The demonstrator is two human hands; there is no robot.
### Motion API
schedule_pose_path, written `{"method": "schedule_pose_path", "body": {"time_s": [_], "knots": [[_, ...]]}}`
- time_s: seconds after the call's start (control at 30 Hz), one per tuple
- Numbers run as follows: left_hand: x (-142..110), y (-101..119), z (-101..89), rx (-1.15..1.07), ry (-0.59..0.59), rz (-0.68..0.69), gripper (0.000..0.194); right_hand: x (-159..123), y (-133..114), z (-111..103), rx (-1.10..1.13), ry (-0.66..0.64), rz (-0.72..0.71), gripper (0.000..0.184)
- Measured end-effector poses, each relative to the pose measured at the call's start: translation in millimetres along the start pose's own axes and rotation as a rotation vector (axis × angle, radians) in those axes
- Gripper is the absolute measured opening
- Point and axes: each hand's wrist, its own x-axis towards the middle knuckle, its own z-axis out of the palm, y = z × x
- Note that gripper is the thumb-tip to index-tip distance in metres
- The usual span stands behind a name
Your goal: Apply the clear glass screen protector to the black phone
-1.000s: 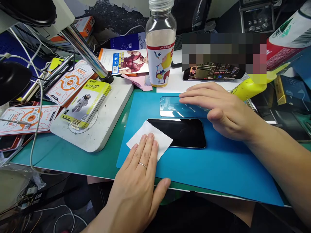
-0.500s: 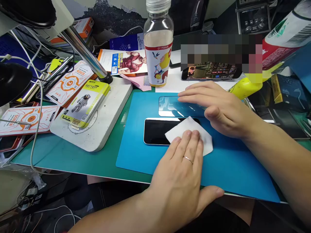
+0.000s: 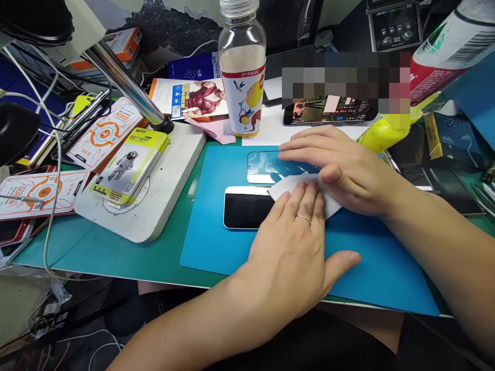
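Note:
My left hand (image 3: 292,247) lies flat, palm down, with its fingers stretched out and its thumb spread. Its fingertips press a white cleaning cloth (image 3: 285,185) onto the right part of a smartphone (image 3: 245,210), whose black screen faces up. The phone's right end is hidden under hand and cloth. Behind the phone lies a clear screen protector (image 3: 263,167) with a dark border. My right hand (image 3: 348,172) hovers or rests over that protector's right side with its fingers extended and holding nothing; whether they touch it, I cannot tell. The cloth's right corner reaches beneath my right thumb.
A blue mat (image 3: 209,237) lies under the phone. At left stands a white stand base (image 3: 174,170) with a metal pole (image 3: 124,82), bearing yellow battery packs (image 3: 133,165). A plastic bottle (image 3: 243,82), a propped phone (image 3: 328,113) and a yellow-nozzled bottle (image 3: 382,136) stand behind.
My left hand has slid the cloth slightly right and away from me across the phone, baring more of the screen. My right hand keeps nearly the same place; the whole view has shifted a little.

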Motion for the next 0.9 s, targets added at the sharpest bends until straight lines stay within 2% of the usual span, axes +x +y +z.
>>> {"method": "schedule_pose_path", "body": {"time_s": [0.2, 0.4, 0.53, 0.67, 0.9], "knots": [[-11.3, -27.4, 0.7, -0.027, -0.01, -0.068, 0.087, -0.6, 1.2, -1.3, 0.002, -0.008, -0.03, 0.076], [-46.9, -69.7, -3.6, -0.049, -0.011, -0.109, 0.08, 0.3, 0.5, -2.6, -0.006, -0.013, -0.04, 0.076], [-68.5, -87.0, -6.5, -0.056, -0.014, -0.139, 0.074, 0.7, -0.9, -1.3, 0.013, -0.003, -0.016, 0.076], [-84.3, -89.5, -6.8, -0.038, -0.013, -0.12, 0.071, 0.7, -0.7, 1.0, 0.016, 0.003, 0.005, 0.077], [-115.1, -73.0, -2.7, 0.017, -0.024, -0.098, 0.071, 1.4, 0.6, 1.1, 0.017, -0.002, 0.005, 0.074]]}}
